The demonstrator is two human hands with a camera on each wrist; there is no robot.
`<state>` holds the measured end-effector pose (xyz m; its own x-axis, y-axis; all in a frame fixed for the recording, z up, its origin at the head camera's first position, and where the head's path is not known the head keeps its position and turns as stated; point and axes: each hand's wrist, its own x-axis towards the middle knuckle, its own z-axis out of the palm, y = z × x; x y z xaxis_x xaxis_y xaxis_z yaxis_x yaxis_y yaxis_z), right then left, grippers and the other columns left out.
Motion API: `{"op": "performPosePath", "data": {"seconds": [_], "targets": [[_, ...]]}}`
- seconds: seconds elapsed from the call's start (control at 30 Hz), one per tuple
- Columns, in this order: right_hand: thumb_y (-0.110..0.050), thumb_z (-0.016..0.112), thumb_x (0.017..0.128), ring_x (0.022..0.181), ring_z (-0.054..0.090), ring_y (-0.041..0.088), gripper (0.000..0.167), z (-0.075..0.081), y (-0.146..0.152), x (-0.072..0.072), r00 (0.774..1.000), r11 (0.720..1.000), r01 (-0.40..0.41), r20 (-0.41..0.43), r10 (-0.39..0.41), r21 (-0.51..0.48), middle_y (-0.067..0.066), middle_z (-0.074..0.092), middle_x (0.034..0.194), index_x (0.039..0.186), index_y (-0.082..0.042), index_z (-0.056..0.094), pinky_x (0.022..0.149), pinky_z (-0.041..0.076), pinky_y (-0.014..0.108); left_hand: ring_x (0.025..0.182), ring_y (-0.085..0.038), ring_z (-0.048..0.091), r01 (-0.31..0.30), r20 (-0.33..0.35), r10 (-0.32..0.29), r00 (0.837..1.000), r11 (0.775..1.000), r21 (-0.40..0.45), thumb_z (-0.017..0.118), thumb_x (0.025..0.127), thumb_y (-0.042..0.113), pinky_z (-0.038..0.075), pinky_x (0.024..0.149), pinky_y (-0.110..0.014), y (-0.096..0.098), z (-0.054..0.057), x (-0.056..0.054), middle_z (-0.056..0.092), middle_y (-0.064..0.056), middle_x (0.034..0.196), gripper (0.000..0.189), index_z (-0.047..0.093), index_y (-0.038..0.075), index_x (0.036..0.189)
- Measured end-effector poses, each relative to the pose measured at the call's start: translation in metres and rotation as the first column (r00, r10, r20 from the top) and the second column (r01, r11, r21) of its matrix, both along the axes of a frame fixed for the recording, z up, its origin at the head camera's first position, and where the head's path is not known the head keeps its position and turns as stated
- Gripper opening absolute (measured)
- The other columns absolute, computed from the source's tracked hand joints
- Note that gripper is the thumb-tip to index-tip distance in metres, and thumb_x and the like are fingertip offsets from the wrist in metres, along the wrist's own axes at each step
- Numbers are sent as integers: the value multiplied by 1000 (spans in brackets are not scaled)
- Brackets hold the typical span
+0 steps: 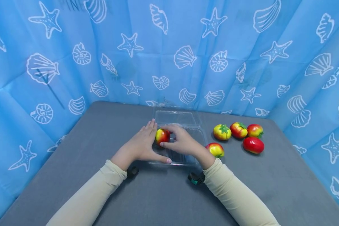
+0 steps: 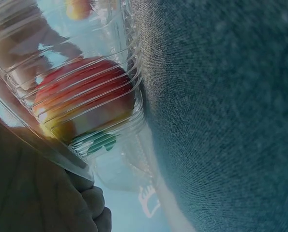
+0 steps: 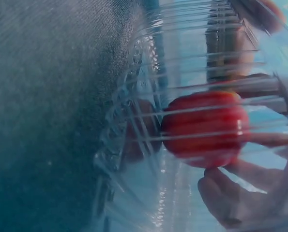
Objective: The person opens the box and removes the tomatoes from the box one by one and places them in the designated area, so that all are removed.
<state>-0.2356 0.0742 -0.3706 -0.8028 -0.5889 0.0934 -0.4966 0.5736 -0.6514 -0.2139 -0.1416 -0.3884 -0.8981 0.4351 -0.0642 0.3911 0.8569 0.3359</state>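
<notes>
A clear plastic clamshell box [image 1: 183, 158] lies on the table with its lid [image 1: 175, 117] folded back. Inside, near its left wall, is a red-and-yellow tomato [image 1: 162, 137], also visible through the ribbed wall in the left wrist view, where its green leaf top [image 2: 101, 142] points down. My right hand [image 1: 183, 141] reaches into the box from the right and holds this tomato [image 3: 204, 128] between thumb and fingers. Along the box's left side lies my left hand [image 1: 142, 142], fingers straight and thumb stretched across the front rim.
Right of the box are several more tomatoes: a yellow one [image 1: 222, 132], a red-topped one [image 1: 238, 130], another behind [image 1: 255, 130] and a red one [image 1: 253, 145]. One more tomato [image 1: 215, 149] sits by my right wrist. A blue shell-patterned curtain [image 1: 164, 56] surrounds the grey table [image 1: 164, 194].
</notes>
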Motion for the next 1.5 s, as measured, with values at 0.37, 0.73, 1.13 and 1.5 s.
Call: {"op": "performPosePath", "data": {"seconds": [0.37, 0.73, 1.13, 1.5], "targets": [[-21, 80, 96, 120, 65, 28, 48, 0, -1, -1, 994, 993, 113, 4, -113, -43, 9, 66, 136, 140, -12, 63, 98, 61, 44, 168, -34, -1, -11, 23, 11, 1000, 1000, -1, 62, 65, 100, 13, 134, -56, -1, 1, -1, -7, -10, 180, 151, 7, 8, 171], [-23, 79, 97, 117, 67, 29, 43, 16, 14, -1, 991, 982, 131, 29, -129, -133, 8, 67, 134, 137, -14, 65, 90, 64, 40, 168, -35, -1, -9, 11, 9, 1000, 1000, -3, 65, 66, 97, 15, 133, -57, 1, 2, 0, -3, -11, 180, 149, 9, 8, 171], [-30, 78, 99, 121, 67, 33, 48, 45, 69, 7, 980, 960, 200, 29, -198, -196, 10, 65, 140, 141, -16, 63, 98, 62, 51, 168, -31, -3, -18, 17, 18, 1000, 1000, -4, 64, 65, 99, 15, 134, -54, 0, 3, 1, -7, -9, 180, 150, 5, 10, 172], [-34, 74, 101, 129, 60, 39, 50, 64, 142, 22, 942, 929, 335, 86, -325, -159, 14, 57, 148, 145, -16, 59, 90, 64, 45, 167, -34, -5, 5, -17, -5, 1000, 1000, -13, 60, 63, 104, 9, 136, -50, -1, 2, 2, -12, -16, 178, 158, -1, 4, 169]]}}
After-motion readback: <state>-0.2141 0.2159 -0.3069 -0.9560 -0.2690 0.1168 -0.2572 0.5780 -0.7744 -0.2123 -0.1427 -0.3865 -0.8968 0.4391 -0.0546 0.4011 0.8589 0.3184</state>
